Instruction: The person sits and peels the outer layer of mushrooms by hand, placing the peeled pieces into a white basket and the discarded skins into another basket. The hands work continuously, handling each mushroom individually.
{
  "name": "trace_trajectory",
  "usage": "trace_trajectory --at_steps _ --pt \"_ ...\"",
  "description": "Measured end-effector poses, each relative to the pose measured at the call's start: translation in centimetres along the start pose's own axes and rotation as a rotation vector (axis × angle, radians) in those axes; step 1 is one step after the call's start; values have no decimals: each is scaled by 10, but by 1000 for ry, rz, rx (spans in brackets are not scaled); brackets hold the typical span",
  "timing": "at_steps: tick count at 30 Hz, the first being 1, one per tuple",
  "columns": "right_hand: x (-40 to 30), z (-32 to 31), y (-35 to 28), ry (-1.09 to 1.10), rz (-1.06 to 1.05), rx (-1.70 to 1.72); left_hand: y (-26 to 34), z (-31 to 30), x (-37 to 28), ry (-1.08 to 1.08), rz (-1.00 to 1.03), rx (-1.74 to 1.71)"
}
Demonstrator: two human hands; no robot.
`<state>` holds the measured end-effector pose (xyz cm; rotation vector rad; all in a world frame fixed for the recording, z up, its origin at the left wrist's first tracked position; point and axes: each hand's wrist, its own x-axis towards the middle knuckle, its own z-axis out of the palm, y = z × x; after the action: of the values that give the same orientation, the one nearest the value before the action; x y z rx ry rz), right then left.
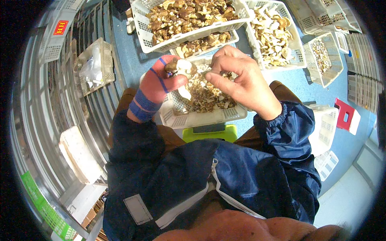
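My left hand, in a pink and blue knitted glove, grips a mushroom with a brown cap and white flesh. A pale strip of mushroom hangs below my left thumb. Bare and close by on the right, my right hand pinches a small thin object between thumb and fingers; whether it is a blade or a mushroom scrap I cannot tell. Both hands are above a white plastic crate that holds brown and white mushroom trimmings.
Ahead stand a crate of brown mushrooms, another partly under it, and a crate of pale mushroom slices. A smaller crate sits farther right. A slatted metal rack runs along the left. A green stool is between my legs.
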<state>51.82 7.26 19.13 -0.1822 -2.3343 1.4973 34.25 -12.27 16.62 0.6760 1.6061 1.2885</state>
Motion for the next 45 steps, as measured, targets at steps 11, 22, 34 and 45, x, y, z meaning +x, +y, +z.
trace_trajectory --at_steps 11,22,34,45 --pt "-1 24 -2 185 -238 -208 -23 25 4 46 -35 -329" --pt "-7 25 7 251 120 256 -26 16 9 -86 44 -99" --pt "-5 3 3 126 -63 -49 -2 23 6 -105 -108 -680" --pt "-10 19 -2 216 -162 -211 -14 46 10 -65 12 -550"
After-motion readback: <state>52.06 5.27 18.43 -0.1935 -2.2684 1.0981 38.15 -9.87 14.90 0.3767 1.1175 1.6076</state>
